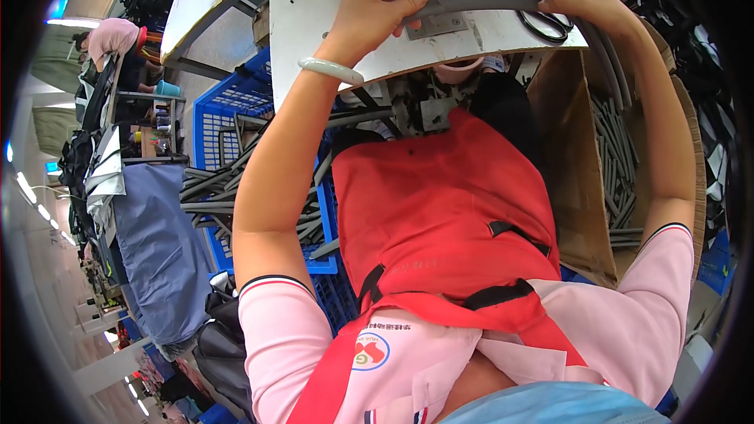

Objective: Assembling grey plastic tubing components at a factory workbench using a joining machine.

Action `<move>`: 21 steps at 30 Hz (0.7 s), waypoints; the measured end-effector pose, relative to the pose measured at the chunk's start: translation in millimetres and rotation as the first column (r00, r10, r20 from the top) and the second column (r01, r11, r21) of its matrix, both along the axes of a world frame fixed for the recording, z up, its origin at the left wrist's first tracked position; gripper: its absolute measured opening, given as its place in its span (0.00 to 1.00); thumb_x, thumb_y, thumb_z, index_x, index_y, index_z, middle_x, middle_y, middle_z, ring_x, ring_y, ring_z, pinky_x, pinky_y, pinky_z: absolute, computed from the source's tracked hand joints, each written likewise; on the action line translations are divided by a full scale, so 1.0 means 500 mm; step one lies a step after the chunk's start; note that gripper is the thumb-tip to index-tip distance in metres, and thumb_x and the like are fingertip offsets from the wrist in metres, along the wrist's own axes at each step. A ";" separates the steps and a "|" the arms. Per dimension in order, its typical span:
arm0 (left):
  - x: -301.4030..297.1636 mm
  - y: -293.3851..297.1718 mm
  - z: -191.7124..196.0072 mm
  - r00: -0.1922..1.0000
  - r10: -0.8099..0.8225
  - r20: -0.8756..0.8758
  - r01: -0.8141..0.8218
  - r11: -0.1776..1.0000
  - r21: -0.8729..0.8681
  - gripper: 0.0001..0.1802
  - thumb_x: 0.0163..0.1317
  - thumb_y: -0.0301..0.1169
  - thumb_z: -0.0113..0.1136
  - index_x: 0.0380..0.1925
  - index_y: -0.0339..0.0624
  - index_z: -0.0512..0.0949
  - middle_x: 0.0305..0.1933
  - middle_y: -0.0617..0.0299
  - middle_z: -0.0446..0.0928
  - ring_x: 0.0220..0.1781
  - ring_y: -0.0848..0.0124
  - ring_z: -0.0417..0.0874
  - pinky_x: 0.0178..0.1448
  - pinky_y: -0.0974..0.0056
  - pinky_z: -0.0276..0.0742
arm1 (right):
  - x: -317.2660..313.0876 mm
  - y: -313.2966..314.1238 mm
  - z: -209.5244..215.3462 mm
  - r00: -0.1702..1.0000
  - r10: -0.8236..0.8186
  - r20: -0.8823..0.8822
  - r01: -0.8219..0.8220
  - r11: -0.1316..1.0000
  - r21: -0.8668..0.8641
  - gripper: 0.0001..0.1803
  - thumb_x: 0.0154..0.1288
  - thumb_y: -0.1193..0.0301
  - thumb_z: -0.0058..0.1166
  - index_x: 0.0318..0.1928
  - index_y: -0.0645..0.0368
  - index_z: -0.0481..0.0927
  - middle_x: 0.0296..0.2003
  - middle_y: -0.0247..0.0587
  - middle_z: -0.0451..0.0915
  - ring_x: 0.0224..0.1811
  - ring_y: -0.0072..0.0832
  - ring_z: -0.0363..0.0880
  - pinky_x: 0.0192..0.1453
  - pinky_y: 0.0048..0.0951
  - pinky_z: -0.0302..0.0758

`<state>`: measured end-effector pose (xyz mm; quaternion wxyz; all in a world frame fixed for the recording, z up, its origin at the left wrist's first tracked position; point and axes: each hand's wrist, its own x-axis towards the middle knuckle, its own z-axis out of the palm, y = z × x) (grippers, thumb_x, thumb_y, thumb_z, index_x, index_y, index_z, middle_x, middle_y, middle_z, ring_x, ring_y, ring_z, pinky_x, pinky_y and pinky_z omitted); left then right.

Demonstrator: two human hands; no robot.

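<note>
My left hand (375, 14), with a pale bangle on its wrist, pinches one end of a curved grey strip with a black edge (487, 1). The strip runs across to my right hand (591, 1), whose fingers are wrapped round it and a bundle of similar grey strips (609, 71). The bundle's long ends hang down past the table's right side. Both hands are raised over the white worktable (306, 51), near a metal plate (441, 25) set in its top. Black-handled scissors (546, 29) lie on the table beneath the strip, close to my right hand.
Left of my knees stands a blue plastic crate (206, 122) heaped with grey strips. An open cardboard box (561, 165) at the right holds more of them. Another white table (192, 12) is at the far left, where a person in pink (114, 38) bends over.
</note>
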<state>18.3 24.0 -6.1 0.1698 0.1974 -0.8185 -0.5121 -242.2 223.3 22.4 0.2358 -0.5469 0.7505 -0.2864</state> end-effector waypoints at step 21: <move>-0.051 -0.065 -0.027 0.998 0.048 -0.040 -0.036 0.965 0.260 0.12 0.64 0.31 0.58 0.33 0.31 0.83 0.22 0.62 0.79 0.21 0.76 0.74 0.25 0.71 0.66 | 0.025 -0.029 0.034 0.967 -0.081 0.242 0.097 0.994 -0.055 0.22 0.48 0.74 0.66 0.47 0.65 0.79 0.38 0.30 0.79 0.41 0.20 0.73 0.49 0.23 0.71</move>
